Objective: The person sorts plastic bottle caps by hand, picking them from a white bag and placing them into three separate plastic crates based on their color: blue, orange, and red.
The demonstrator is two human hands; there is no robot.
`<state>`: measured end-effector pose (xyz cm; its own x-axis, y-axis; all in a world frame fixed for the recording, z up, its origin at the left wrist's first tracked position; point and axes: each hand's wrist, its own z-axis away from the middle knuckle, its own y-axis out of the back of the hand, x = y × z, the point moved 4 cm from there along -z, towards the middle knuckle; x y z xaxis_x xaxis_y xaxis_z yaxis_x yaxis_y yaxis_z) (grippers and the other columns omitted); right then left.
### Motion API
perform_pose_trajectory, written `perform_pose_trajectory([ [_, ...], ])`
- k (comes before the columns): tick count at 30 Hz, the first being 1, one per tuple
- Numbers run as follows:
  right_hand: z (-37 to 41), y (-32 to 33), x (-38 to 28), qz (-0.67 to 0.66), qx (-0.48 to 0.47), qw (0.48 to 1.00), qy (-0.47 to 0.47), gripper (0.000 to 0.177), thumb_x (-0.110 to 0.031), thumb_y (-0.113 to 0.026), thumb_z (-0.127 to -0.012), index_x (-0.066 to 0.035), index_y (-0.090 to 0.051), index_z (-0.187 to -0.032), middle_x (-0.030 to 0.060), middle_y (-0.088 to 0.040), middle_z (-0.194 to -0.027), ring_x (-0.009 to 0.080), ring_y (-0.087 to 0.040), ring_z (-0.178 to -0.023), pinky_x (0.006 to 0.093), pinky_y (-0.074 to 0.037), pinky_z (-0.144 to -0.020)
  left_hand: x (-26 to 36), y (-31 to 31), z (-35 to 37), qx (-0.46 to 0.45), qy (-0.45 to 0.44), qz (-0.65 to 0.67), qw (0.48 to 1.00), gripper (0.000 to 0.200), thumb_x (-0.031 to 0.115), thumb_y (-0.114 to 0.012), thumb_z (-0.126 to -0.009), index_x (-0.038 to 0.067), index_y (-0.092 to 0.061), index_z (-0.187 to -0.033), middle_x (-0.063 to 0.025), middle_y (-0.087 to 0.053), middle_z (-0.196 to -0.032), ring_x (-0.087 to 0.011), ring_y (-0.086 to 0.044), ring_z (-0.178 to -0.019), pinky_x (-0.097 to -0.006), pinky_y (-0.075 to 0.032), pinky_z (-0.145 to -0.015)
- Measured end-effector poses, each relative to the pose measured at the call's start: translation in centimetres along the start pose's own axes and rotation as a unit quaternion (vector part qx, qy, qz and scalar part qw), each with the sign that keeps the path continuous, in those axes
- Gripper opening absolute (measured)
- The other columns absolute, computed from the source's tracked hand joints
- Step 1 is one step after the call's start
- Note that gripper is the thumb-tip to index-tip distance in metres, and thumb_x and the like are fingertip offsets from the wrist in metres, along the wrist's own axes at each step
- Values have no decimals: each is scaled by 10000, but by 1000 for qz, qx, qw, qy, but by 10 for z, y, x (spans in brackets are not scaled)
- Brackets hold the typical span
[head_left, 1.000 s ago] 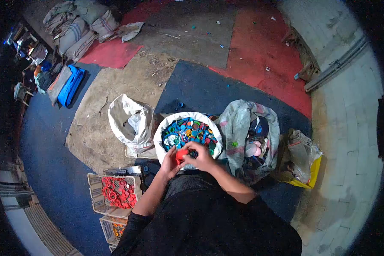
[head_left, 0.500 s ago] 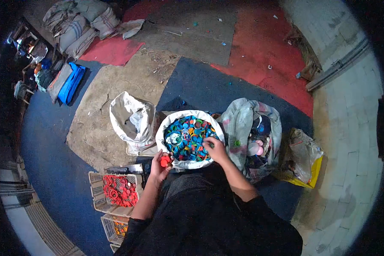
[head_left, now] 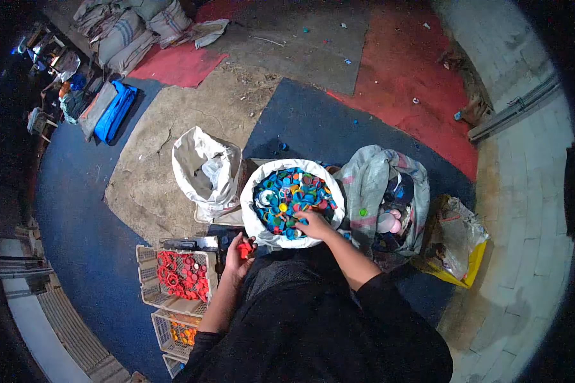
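Note:
A white woven sack [head_left: 249, 220] with a rolled rim stands in front of me, full of bottle caps [head_left: 287, 191], mostly blue with some red, orange, yellow and green. My right hand [head_left: 314, 225] reaches over its near right side, fingers slightly apart and touching the caps; the fingertips are partly lost among them. Left of the sack's near rim, my left hand [head_left: 236, 260] is curled around several red bottle caps [head_left: 245, 249]. Below and left of that hand is a beige crate [head_left: 148, 290] of red caps [head_left: 184, 274].
An open white sack [head_left: 182, 167] stands left, a grey-green sack [head_left: 364, 175] with mixed plastic items right. Beyond it is a yellow and clear bag [head_left: 473, 268] by the wall. Another crate [head_left: 163, 332] holds orange caps. Filled sacks [head_left: 124, 38] lie far left.
My right hand has moved slightly left and down into the caps. A yellow cap now shows on top of the pile. My left hand still holds red caps. The view has shifted slightly.

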<state>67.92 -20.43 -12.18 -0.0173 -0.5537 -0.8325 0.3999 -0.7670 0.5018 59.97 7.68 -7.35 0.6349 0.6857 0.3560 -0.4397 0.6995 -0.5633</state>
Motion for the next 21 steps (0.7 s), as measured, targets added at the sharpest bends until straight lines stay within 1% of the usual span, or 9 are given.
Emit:
perform_pose_trajectory([
  [1,-3,6,-3,7,21,1000,-8,351,-204,-710,-847,-48,-681,-1160,178,-673,-1177,336,-641,-1106,399,-488,-972,-1,1,-1,-4,-1,-15,1000,319,462,-580,-956,190,-544,-793,-20,-695,-1057,-109,-645,-783,-244,-444,-471],
  [3,-6,21,-15,2,94,996,-7,290,-181,-706,-848,-49,-698,-1107,172,-675,-1166,324,-638,-1119,396,-489,-964,2,-4,6,7,-4,1,1000,323,428,-564,-973,165,-543,-787,-52,-675,-1034,-127,-627,-755,-240,-432,-461],
  [4,-8,28,-24,21,147,987,58,235,-168,-700,-853,-52,-706,-1057,158,-682,-1134,300,-672,-1033,391,-518,-902,3,-6,9,0,-7,11,1000,326,412,-558,-978,151,-542,-784,-59,-656,-1023,-144,-626,-767,-233,-426,-457],
  [7,-1,40,-26,36,170,981,-83,215,-150,-695,-851,-52,-703,-1041,136,-690,-1081,277,-696,-914,381,-541,-828,5,-1,12,-8,-21,13,1000,325,398,-552,-983,145,-541,-779,-53,-643,-1010,-152,-625,-771,-227,-404,-451],
  [8,-4,38,-21,79,199,975,-54,210,-138,-690,-848,-56,-704,-1041,124,-689,-1023,266,-699,-830,375,-552,-772,4,3,13,-9,-23,8,1000,323,399,-552,-983,149,-541,-779,-48,-646,-1010,-147,-625,-767,-228,-397,-451],
  [11,-8,38,-25,43,226,972,-49,214,-132,-690,-843,-65,-705,-1046,122,-687,-983,274,-697,-829,374,-554,-771,0,14,19,0,-12,31,999,320,400,-551,-983,148,-543,-786,-53,-649,-1026,-147,-622,-749,-228,-401,-454],
  [12,-11,36,-23,53,207,974,-71,244,-164,-701,-837,-75,-703,-1064,117,-678,-1031,286,-687,-888,394,-549,-806,0,17,20,7,-16,28,999,318,397,-552,-984,146,-546,-788,-58,-651,-1027,-149,-622,-744,-229,-405,-456],
  [16,-12,19,-4,176,158,971,-46,300,-247,-712,-830,-96,-688,-1088,86,-646,-1139,311,-631,-1051,445,-511,-895,0,18,24,31,-26,35,999,308,375,-556,-987,132,-554,-797,-77,-655,-1020,-156,-617,-732,-233,-422,-465],
  [21,-8,13,17,209,146,963,-84,276,-284,-710,-839,-104,-655,-1040,100,-645,-1091,331,-628,-1028,478,-505,-848,6,7,34,30,-33,55,997,300,346,-565,-987,116,-552,-795,-91,-659,-1006,-169,-615,-750,-230,-436,-469],
])
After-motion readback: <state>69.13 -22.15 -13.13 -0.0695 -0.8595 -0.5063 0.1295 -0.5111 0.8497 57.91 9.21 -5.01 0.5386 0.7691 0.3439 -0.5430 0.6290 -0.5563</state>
